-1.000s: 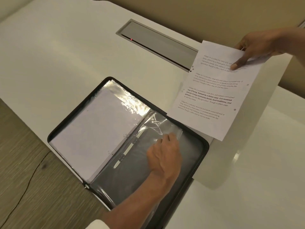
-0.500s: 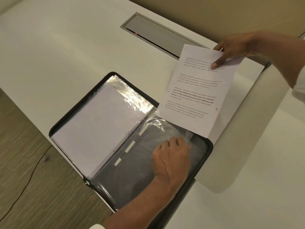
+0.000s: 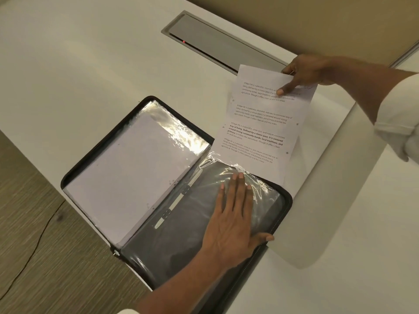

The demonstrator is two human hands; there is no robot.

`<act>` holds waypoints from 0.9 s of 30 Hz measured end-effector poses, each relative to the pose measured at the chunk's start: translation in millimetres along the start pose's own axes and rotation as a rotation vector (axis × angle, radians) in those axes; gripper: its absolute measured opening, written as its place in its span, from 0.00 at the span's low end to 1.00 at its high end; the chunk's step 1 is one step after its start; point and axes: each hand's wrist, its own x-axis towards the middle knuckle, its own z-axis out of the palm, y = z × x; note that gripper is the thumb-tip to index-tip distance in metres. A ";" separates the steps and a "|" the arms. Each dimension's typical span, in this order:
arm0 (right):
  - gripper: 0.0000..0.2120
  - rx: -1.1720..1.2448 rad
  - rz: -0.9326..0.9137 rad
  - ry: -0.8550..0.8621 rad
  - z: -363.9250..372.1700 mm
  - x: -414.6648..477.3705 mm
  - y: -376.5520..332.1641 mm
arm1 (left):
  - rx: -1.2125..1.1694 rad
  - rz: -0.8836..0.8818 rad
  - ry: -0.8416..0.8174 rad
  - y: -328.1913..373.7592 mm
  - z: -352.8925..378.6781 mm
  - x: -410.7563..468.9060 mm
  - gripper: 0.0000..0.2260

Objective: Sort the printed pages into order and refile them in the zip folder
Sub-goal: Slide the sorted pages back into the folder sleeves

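One white printed page (image 3: pixel 260 128), pinched by the right hand (image 3: pixel 303 71), now reaches the far edge of the one black zip folder (image 3: pixel 289 201). The left hand (image 3: pixel 231 223), earlier curled, presses flat on its clear plastic sleeve (image 3: pixel 265 196).

A single wide-angle view from the person's head looks forward and steeply down on a white table (image 3: pixel 90 75), close in. The frame sits tilted: floor (image 3: pixel 45 268) at near left, wall (image 3: pixel 317 19) at far right. The open folder (image 3: pixel 289 201) fills the middle; the left hand (image 3: pixel 231 223) enters from the near edge, the right hand (image 3: pixel 303 71), pinching a page (image 3: pixel 256 132), from the right
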 end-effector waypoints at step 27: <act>0.16 0.141 -0.040 -0.062 11.8 -32.2 -5.8 | -0.589 -0.417 0.293 -139.5 -70.2 151.1 0.19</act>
